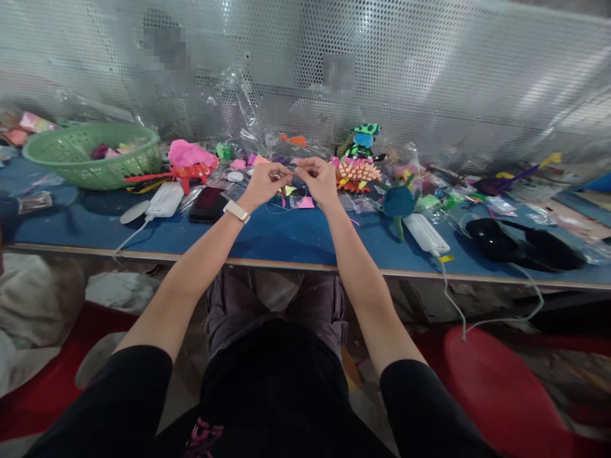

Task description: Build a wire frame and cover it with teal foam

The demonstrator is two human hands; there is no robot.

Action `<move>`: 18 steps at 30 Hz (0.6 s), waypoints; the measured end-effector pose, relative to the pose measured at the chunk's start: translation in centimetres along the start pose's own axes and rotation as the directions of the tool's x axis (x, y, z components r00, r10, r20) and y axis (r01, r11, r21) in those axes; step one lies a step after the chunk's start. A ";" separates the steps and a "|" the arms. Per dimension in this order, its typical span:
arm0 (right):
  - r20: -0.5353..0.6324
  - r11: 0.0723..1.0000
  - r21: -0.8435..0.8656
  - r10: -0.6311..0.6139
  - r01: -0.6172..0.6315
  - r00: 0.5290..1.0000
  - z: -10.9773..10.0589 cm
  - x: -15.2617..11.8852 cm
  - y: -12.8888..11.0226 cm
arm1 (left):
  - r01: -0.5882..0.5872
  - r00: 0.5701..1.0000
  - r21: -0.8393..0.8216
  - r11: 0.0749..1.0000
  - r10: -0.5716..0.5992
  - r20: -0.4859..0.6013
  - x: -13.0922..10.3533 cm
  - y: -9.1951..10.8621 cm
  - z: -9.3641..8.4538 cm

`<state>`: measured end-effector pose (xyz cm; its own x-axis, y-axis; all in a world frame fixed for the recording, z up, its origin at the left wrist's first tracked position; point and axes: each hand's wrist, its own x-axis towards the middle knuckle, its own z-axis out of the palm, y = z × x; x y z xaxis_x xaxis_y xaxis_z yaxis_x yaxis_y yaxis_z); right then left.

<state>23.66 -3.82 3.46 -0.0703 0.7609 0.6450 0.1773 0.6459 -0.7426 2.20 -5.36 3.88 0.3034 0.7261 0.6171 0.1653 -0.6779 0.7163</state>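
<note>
My left hand [265, 183] and my right hand [319, 180] meet above the blue table, fingertips close together. Both are closed in a pinch; whatever sits between the fingers is too small to make out. A thin, clear strand seems to hang below them. Under the hands lie a pink clay piece [305, 202] and small yellow-green bits. Just right of my right hand stands an orange spiky clay figure [359, 175]. A red clay figure with a pink top [192, 162] is to the left, beyond a dark phone [207, 205].
A green basket [95, 175] stands at the left. White power banks [165, 199] with cables lie on both sides. Black headphones or goggles [522, 243] rest at the right by a teal clay figure [399, 201]. A perforated metal screen [296, 57] closes off the back; a red stool [506, 388] is below.
</note>
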 end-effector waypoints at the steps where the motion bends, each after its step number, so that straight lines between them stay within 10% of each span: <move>1: -0.003 1.000 0.009 0.013 -0.013 1.000 0.0 0.1 0.2 | -0.005 1.000 0.004 1.000 0.005 0.005 0.0 -0.2 0.0; 18: 0.172 0.921 -0.345 -0.129 0.183 0.977 -2.2 -1.2 -3.7 | 0.115 0.991 -0.094 0.989 -0.107 0.082 -0.1 0.4 -0.5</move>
<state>25.30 -7.26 5.81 -0.2601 0.6703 0.6951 0.4894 0.7120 -0.5035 1.73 -5.66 4.24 0.3601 0.7825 0.5080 0.1103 -0.5764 0.8097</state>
